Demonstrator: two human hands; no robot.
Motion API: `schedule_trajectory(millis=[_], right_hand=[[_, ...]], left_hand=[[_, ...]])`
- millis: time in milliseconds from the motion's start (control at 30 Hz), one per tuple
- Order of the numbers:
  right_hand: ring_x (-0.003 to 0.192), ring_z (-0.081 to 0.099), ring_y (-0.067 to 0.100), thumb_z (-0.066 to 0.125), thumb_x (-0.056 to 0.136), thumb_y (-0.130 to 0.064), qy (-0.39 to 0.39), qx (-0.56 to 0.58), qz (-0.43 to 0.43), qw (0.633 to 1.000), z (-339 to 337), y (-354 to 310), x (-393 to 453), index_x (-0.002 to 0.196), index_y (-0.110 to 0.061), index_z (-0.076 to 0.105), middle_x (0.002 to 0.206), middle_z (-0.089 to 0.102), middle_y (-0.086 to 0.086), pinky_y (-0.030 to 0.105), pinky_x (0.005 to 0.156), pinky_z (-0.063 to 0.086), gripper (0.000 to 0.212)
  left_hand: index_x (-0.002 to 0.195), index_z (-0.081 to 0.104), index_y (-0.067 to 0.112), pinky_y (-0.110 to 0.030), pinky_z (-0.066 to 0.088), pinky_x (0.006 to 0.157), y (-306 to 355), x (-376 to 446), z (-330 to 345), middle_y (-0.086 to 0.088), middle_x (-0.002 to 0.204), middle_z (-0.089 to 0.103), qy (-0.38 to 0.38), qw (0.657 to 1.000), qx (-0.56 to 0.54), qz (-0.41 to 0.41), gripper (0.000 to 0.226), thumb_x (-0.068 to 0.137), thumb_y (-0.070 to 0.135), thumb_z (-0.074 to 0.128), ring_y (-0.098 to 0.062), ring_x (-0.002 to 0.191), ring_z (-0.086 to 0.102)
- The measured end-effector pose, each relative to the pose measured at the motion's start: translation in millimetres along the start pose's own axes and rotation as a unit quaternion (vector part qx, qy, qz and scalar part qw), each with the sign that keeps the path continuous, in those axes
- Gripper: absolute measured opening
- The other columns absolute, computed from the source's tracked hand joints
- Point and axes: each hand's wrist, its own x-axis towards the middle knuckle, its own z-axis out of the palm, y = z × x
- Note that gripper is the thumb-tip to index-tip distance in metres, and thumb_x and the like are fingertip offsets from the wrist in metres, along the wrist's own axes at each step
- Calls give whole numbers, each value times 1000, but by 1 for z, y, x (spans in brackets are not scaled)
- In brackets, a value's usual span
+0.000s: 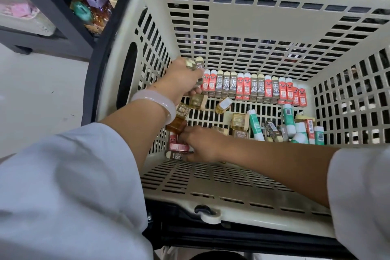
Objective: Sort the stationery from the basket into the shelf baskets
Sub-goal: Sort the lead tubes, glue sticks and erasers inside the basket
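A cream slotted plastic basket (242, 188) fills the head view. Along its far wall stands a row of red and tan 2B lead boxes (253, 87). Loose amber boxes (238, 121) and green glue sticks (288, 117) lie on its floor. My left hand (181, 78) is inside near the left wall, shut on a few tan lead boxes (197, 64). My right hand (202, 143) reaches across low at the near left corner, closed on red and tan lead boxes (178, 150).
A dark shelf frame (52, 6) stands at the upper left, with a compartment of small amber and teal items (92, 6) beside the basket. A pale floor (42, 101) lies left of the basket. A white bangle (156, 102) is on my left wrist.
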Motion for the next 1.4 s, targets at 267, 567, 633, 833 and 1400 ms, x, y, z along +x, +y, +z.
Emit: schedule_trajectory(millis=[267, 567, 633, 833, 1400], right_hand=[[112, 54, 26, 56, 90, -30, -95, 157, 93, 979, 9, -4, 3, 144, -12, 12, 131, 52, 12, 29, 90, 42, 72], [84, 55, 17, 46, 96, -27, -4, 336, 121, 934, -45, 20, -28, 114, -15, 47, 95, 56, 1, 31, 72, 49, 22], [93, 55, 18, 45, 96, -29, 86, 399, 157, 899, -66, 36, -48, 109, -19, 50, 104, 57, 2, 28, 73, 49, 17], [98, 60, 26, 40, 99, -18, 242, 522, 214, 789, -99, 68, -89, 121, -3, 44, 108, 61, 18, 42, 92, 49, 27], [53, 37, 12, 51, 94, -29, 378, 370, 278, 801, -70, 77, -124, 74, -4, 61, 60, 46, 2, 17, 47, 32, 33]], left_hand=[[123, 47, 11, -14, 45, 42, -2, 0, 1, -8, 95, 62, -2, 999, 29, 13, 36, 89, 14, 58, -8, 58, 57], [114, 49, 4, -15, 45, 40, 0, 1, 1, -13, 98, 63, -23, 999, -15, -22, 27, 88, 8, 57, -10, 57, 56], [114, 50, 5, -19, 49, 49, 4, -3, 4, -11, 94, 64, -53, 998, -15, -28, 30, 86, 10, 58, -10, 56, 57], [93, 56, 5, -22, 55, 53, 30, -26, 35, -12, 77, 68, -148, 974, -138, -104, 9, 85, 5, 58, -15, 60, 64], [114, 52, 5, -25, 57, 55, 26, -47, 101, -16, 108, 61, -94, 954, -234, -163, 40, 78, 11, 68, -25, 90, 64]])
